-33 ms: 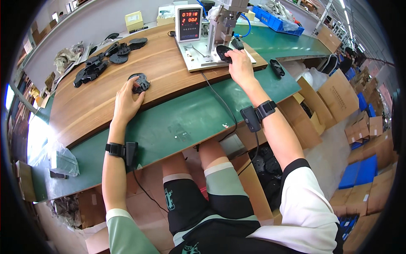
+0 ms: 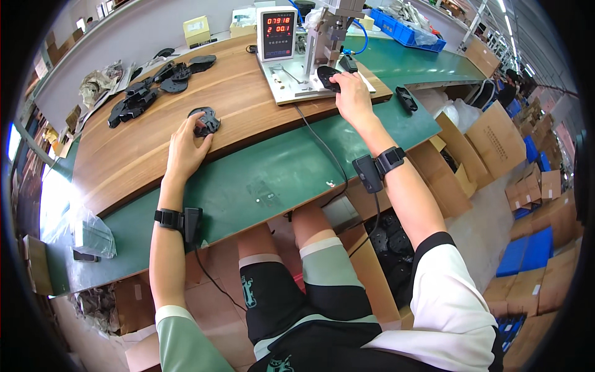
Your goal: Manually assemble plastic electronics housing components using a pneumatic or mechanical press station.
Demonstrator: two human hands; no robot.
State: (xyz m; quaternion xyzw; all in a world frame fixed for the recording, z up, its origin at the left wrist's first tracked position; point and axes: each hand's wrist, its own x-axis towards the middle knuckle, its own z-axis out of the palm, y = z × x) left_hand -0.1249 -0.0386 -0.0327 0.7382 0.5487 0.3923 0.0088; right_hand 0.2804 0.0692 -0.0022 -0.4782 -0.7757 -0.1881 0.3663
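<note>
One black part (image 2: pixel 209 122) lies near the front edge of the wooden board (image 2: pixel 254 93), my left hand (image 2: pixel 185 144) touching its left rim; how firmly it clasps I cannot tell. My right hand (image 2: pixel 354 98) pinches a second black part (image 2: pixel 325 78) under the press (image 2: pixel 323 44), toward the board's right end. Wood grain stretches broadly between them; green tabletop (image 2: pixel 279 164) runs along the board's front.

2 rows of red digits on display (image 2: pixel 278 35); print on carton (image 2: pixel 496 139)
</note>
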